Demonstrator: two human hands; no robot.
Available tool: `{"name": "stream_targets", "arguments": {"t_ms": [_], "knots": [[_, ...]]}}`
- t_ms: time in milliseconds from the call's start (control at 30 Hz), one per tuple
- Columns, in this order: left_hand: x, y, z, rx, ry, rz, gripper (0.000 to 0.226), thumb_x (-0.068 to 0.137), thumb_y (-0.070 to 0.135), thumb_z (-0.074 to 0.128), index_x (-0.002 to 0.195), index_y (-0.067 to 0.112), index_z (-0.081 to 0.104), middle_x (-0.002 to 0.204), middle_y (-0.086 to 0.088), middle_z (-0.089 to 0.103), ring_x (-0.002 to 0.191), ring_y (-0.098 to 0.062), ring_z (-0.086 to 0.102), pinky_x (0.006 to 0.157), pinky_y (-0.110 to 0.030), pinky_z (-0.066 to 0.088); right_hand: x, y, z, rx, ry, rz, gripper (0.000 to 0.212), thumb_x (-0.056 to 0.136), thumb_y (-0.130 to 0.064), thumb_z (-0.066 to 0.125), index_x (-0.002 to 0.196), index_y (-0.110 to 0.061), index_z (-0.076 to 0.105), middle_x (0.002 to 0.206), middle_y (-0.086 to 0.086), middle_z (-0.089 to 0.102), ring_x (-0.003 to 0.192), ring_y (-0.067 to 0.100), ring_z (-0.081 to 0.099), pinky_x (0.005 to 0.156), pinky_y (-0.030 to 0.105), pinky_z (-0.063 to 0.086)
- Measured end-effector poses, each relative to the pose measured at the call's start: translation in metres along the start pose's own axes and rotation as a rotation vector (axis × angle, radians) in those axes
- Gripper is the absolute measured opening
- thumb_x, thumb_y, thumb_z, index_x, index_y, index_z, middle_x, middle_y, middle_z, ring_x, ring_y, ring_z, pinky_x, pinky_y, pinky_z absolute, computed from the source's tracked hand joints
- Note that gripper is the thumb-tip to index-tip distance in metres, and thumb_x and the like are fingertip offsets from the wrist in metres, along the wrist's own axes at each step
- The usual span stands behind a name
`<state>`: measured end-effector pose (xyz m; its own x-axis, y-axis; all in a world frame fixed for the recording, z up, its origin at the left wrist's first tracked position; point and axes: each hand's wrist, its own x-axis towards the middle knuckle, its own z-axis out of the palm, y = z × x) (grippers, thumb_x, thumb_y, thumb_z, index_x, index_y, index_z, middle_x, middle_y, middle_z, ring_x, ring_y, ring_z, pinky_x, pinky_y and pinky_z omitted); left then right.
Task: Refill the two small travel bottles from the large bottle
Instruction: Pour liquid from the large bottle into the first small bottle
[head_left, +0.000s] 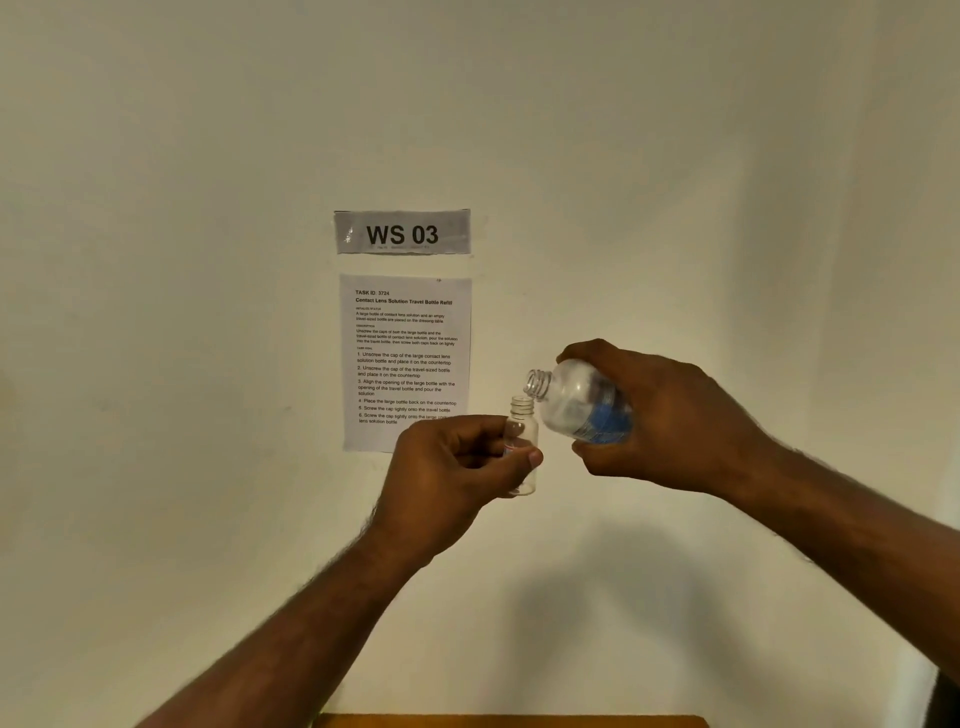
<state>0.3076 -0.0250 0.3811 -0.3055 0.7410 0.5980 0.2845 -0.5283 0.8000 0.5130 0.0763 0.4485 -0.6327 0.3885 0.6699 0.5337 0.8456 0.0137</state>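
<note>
My left hand (457, 467) holds a small clear travel bottle (523, 428) upright in the air, uncapped, its mouth facing up. My right hand (670, 415) grips the large clear bottle (576, 402) with a blue label, tilted on its side. The large bottle's open neck points left and sits just above the small bottle's mouth. Both bottles are held up in front of the wall. The second small bottle and the caps are out of view.
A "WS 03" sign (402, 232) and a printed task sheet (405, 358) hang on the pale wall behind my hands. A strip of orange-brown tabletop (509, 721) shows at the bottom edge.
</note>
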Motion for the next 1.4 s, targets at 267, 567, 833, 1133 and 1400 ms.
{"name": "stream_targets", "arguments": {"t_ms": [267,567,833,1133,1400], "knots": [[-0.007,0.001,0.000,0.010,0.004,0.005,0.022,0.079,0.008,0.085,0.100,0.013,0.081,0.081,-0.003,0.081,0.076,-0.023,0.079,0.067,-0.032,0.065,-0.003,-0.003,-0.001,-0.041,-0.026,-0.017,0.077,0.065,-0.051,0.078,0.131,-0.045,0.041,0.105,-0.015,0.063,0.083,0.013,0.059,0.072,0.031,0.057],[-0.011,-0.007,0.000,0.021,-0.017,-0.028,0.023,0.079,0.011,0.086,0.102,0.011,0.081,0.079,-0.003,0.080,0.075,-0.022,0.079,0.070,-0.036,0.065,-0.001,0.000,-0.006,-0.164,-0.073,-0.057,0.079,0.064,-0.049,0.076,0.131,-0.049,0.034,0.104,-0.015,0.062,0.087,0.012,0.056,0.071,0.036,0.056],[-0.013,-0.014,0.001,0.030,-0.019,-0.038,0.023,0.078,0.012,0.087,0.100,0.014,0.082,0.080,-0.003,0.081,0.074,-0.021,0.079,0.067,-0.030,0.064,0.002,-0.002,-0.009,-0.247,-0.120,-0.082,0.080,0.065,-0.049,0.075,0.133,-0.049,0.032,0.105,-0.014,0.060,0.090,0.014,0.055,0.069,0.036,0.055],[-0.014,-0.017,-0.001,0.040,-0.033,-0.035,0.020,0.079,0.011,0.087,0.097,0.018,0.082,0.078,-0.002,0.080,0.073,-0.022,0.079,0.068,-0.031,0.065,0.005,-0.003,-0.010,-0.287,-0.144,-0.101,0.079,0.065,-0.047,0.075,0.132,-0.049,0.033,0.099,-0.015,0.059,0.086,0.013,0.054,0.066,0.034,0.054],[-0.015,-0.020,-0.001,0.016,-0.042,-0.050,0.020,0.080,0.009,0.086,0.099,0.016,0.083,0.079,-0.004,0.080,0.074,-0.024,0.079,0.071,-0.039,0.067,0.007,-0.001,-0.007,-0.318,-0.161,-0.118,0.082,0.065,-0.051,0.076,0.134,-0.048,0.031,0.103,-0.015,0.059,0.086,0.012,0.054,0.066,0.032,0.053]]}}
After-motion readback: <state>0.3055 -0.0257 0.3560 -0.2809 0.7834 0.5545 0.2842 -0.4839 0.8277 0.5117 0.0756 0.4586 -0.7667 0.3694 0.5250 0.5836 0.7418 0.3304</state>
